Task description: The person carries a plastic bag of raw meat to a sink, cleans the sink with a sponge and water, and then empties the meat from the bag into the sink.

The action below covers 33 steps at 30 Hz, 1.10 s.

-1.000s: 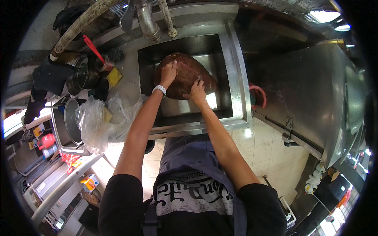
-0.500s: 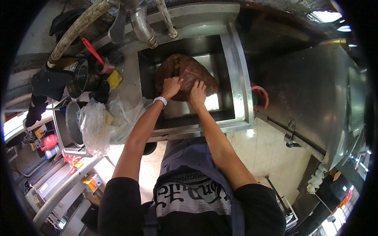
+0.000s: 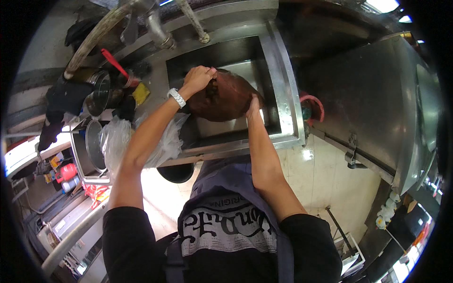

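Observation:
A large, bulging reddish-brown plastic bag (image 3: 226, 96) lies in the steel sink basin (image 3: 278, 104). Its surface is shiny, and a dark gap near its upper left shows lumpy contents that I cannot make out. My left hand (image 3: 198, 78), with a white watch on the wrist, is closed on the bag's edge beside that gap. At the bag's right end, my right hand (image 3: 254, 104) grips the side with the thumb on top; its other fingers are mostly hidden.
A crumpled clear plastic bag (image 3: 158, 141) lies on the left ledge, near a yellow sponge (image 3: 140, 94) and a red-handled tool (image 3: 114, 63). Metal pipes (image 3: 158, 28) hang over the sink's far side. A steel cabinet (image 3: 358, 104) stands to the right.
My left hand has moved up and left along the bag's edge. My right hand has shifted from the bag's top to its right end. The view has tilted slightly.

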Motion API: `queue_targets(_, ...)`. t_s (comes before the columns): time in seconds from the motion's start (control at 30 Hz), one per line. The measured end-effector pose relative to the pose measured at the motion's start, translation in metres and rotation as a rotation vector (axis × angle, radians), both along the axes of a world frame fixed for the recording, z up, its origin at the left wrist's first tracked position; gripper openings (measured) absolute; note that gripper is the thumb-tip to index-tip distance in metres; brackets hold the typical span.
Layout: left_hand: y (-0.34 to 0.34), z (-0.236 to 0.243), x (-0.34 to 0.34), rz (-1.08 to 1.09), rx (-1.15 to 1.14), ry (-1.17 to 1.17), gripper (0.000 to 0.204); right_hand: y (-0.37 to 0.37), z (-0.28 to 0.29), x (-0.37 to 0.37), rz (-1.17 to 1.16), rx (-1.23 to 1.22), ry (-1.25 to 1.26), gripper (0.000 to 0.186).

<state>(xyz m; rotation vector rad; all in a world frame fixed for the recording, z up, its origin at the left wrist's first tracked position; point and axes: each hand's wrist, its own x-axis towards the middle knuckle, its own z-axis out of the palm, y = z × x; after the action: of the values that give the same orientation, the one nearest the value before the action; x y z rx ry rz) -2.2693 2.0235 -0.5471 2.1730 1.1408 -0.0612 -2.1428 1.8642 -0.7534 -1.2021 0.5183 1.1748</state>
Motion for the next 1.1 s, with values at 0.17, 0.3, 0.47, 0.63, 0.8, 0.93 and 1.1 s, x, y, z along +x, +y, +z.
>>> queue_targets(0.17,-0.011,-0.012,-0.001,-0.019,0.086,-0.037,0.042,0.017,0.078,-0.028,0.672,-0.444,-1.229,0.053)
queue_targets(0.3,-0.003,-0.025,0.013,-0.019,0.101,-0.110,0.039,0.017,0.121,-0.051,0.943,0.067,-1.793,0.044)
queue_targets(0.47,-0.004,-0.024,0.005,-0.063,0.207,0.151,0.050,0.009,0.119,-0.041,1.415,0.464,-2.141,0.041)
queue_targets(0.63,-0.030,-0.032,-0.026,0.162,0.341,-0.126,0.052,0.020,0.099,-0.027,1.925,0.257,-2.361,0.042)
queue_targets(0.8,-0.081,-0.068,-0.063,0.131,0.161,0.022,0.042,0.031,0.090,-0.003,2.038,0.122,-2.194,0.023)
queue_targets(0.93,-0.128,-0.101,-0.058,-0.016,0.188,-0.022,0.044,0.041,0.089,0.008,1.991,0.445,-2.242,0.017)
queue_targets(1.1,-0.141,-0.127,-0.046,0.092,0.135,-0.038,0.036,0.041,0.099,0.015,2.205,0.495,-2.031,0.015)
